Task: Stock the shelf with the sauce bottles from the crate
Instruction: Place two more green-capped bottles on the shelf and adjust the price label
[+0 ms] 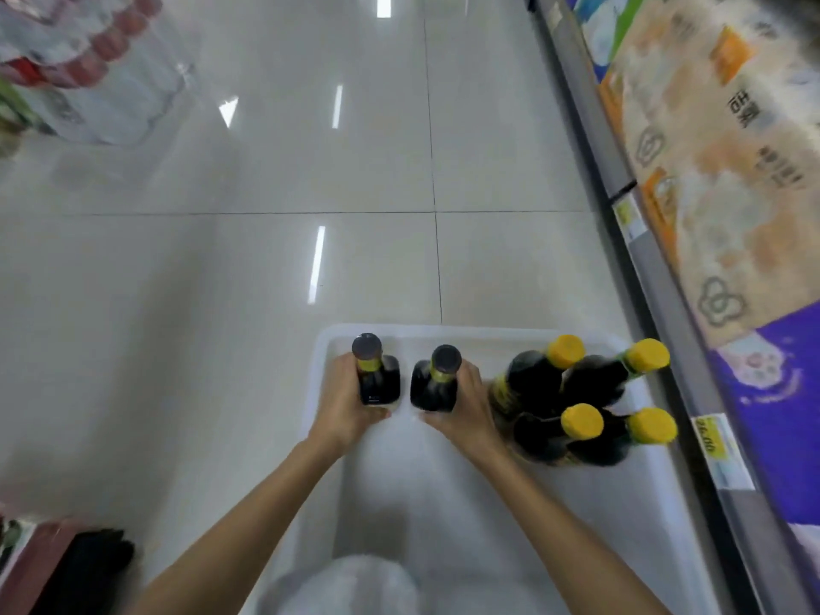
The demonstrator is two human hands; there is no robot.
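While I look down into the crate [443, 503]:
Left hand [344, 406]: clamped on my dark-capped bottle [375, 377].
Right hand [466, 408]: clamped on its twin [437, 381].
Yellow-capped bottles [577, 401]: four, at the crate's right, near the shelf [656, 277].

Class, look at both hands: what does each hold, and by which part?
Left hand grips a dark-capped bottle around its upper body. Right hand grips a second dark-capped bottle likewise, both inside the white crate.

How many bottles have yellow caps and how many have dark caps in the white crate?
Yellow-capped bottles: 4
Dark-capped bottles: 2, one in the left hand, one in the right hand
Total: 6
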